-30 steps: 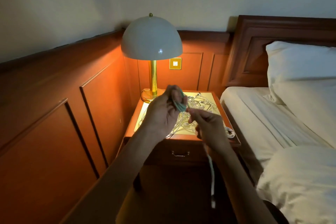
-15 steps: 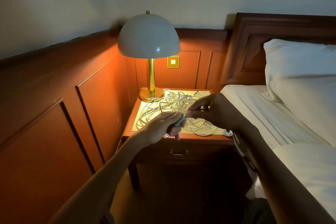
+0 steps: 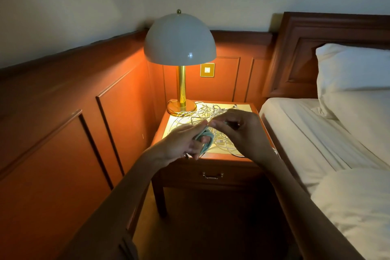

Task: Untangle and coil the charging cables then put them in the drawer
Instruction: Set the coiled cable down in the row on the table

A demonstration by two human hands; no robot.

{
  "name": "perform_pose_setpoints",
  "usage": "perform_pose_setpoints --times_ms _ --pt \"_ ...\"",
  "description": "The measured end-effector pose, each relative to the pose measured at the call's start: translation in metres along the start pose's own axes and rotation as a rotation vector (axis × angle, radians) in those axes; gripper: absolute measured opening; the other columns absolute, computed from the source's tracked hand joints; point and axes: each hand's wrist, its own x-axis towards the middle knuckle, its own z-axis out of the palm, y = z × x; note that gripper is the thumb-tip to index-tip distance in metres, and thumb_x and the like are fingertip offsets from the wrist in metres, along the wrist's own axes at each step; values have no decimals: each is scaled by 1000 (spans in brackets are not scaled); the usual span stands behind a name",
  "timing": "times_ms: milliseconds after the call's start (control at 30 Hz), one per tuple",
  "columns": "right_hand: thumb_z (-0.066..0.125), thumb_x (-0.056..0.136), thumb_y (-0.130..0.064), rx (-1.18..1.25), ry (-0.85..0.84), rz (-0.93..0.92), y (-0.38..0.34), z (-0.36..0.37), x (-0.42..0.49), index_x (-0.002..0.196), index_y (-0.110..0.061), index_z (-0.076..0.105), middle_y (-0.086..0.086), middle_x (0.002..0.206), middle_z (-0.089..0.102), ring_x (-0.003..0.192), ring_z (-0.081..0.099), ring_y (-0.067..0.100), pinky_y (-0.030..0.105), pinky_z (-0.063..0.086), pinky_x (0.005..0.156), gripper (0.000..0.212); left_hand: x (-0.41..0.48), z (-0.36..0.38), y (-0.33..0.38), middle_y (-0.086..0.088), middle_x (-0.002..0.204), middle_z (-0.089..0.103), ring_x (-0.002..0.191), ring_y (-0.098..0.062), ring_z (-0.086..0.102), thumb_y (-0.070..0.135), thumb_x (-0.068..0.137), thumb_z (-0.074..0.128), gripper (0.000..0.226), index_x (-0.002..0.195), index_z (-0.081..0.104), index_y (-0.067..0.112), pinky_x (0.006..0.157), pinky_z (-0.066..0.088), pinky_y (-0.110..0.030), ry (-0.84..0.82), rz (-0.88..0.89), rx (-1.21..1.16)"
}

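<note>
now the left hand [image 3: 183,143] holds the teal cable [image 3: 209,142], wound into a small coil, with its fingers through and round the loops. the right hand [image 3: 240,133] sits just to its right, fingertips meeting the left's. its thumb and forefinger are drawn together in a pinch. blur hides what is between them, but it looks like the loose end of the same cable.

the step in hand seems to be finishing this one coil, either tucking or wrapping the tail so the loops stay put.

just beyond both hands a white tangle [image 3: 196,117] of cables lies spread over the nightstand [image 3: 221,157], with no order to it yet, so most of the task looks undone. below the hands the drawer [image 3: 190,173] is closed, its handle [image 3: 212,175] untouched.

the next move calls for securing the tail. one hand must then keep the coil squeezed while the other drops to the handle and pulls. if the grip loosens too soon the loops will likely spring apart, and a trailing end could snag the white strands close behind.

further out, a lamp [image 3: 180,48] stands lit beyond the left hand, and a bed [image 3: 316,133] lies off to the right.
</note>
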Motion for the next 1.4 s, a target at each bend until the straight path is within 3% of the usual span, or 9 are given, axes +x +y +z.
perform_pose_setpoints --times_ms 100,167,300,433,667,900,1000,1233,1400 --pt "71 90 -31 -19 23 -47 -5 -3 6 92 -20 79 1 79 74 69 66 24 41 49 61 14 -5 7 2 11 57 43 46 -4 34 42 101 34 38 90 52 11 53 42 -24 -3 81 -73" --pt "68 93 -29 175 96 84 -6 7 7 90 -20 77 5 74 72 65 64 27 39 50 59 14 -2 16 4 13 51 40 45 -4 33 41 102 31 42 77 48 11 52 40 -22 94 192 -84" --pt "50 102 -35 478 196 340 -11 37 -6 78 -14 72 -4 53 49 46 38 8 20 31 47 39 13 34 2 7 51 30 43 -5 29 39 104 34 45 73 49 10 48 36 -20 258 312 -221" --pt "41 107 -28 396 144 318 -16 49 -18 88 -24 69 -16 60 58 54 51 -2 10 35 55 33 18 40 -2 11 45 32 41 -3 31 36 105 35 48 65 51 15 44 35 -17 348 336 -559" --pt "41 107 -37 19 147 387 -3 61 -20 99 -18 70 -4 83 71 79 66 9 36 52 77 36 23 43 -16 8 45 31 42 -6 33 39 106 37 48 65 50 17 47 38 -18 469 318 -762" --pt "40 108 -29 -274 200 297 8 62 -22 95 -10 63 -1 75 63 65 60 13 34 47 57 33 31 36 -26 11 47 42 47 -3 41 47 103 30 51 68 50 16 52 37 -20 731 371 70" --pt "39 107 -31 -259 225 258 9 62 -20 88 -10 59 1 70 58 60 53 18 33 40 54 35 34 35 -31 13 49 44 51 -3 41 57 95 27 52 68 50 20 54 33 -20 788 405 152" --pt "38 107 -30 -338 53 243 26 50 -23 91 -9 56 1 73 55 60 49 15 32 38 54 32 33 10 -51 2 72 48 66 -7 44 55 103 28 53 72 54 21 68 37 -28 542 237 354" --pt "37 107 -33 -567 -224 147 36 34 -21 98 -11 56 0 84 56 68 52 15 31 44 62 30 25 -4 -56 4 96 61 84 -5 58 65 98 23 59 107 62 21 72 44 -27 535 296 870"
